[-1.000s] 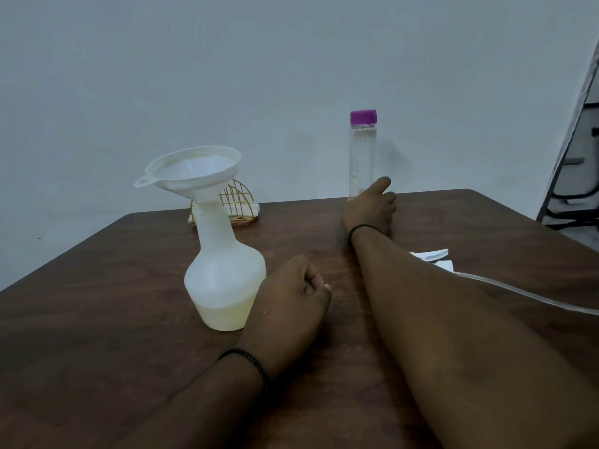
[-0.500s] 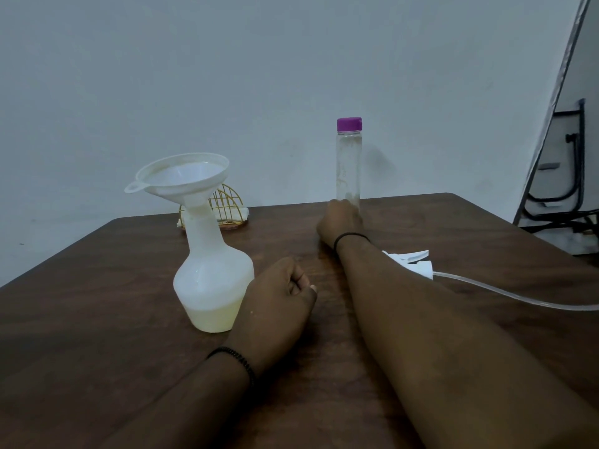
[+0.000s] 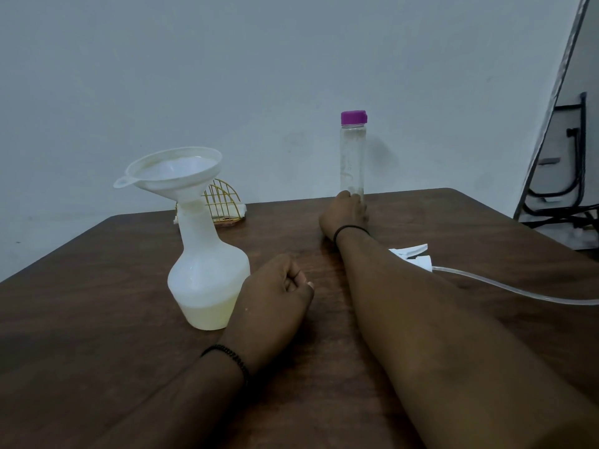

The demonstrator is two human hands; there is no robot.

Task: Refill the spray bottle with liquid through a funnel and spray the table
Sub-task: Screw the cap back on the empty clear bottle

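Head view shows your right hand point(image 3: 345, 211) has closed round the far clear bottle's point(image 3: 352, 160) base, ready to pour into the funnel point(image 3: 175, 171) on the spray bottle point(image 3: 207, 277), left fist point(image 3: 275, 296) beside it.

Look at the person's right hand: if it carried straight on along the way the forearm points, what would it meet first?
The right hand already reaches the base of the clear bottle with the purple cap, so that bottle comes first. Whether the fingers grip it or only touch it is hard to tell. Beyond it stands the wall.
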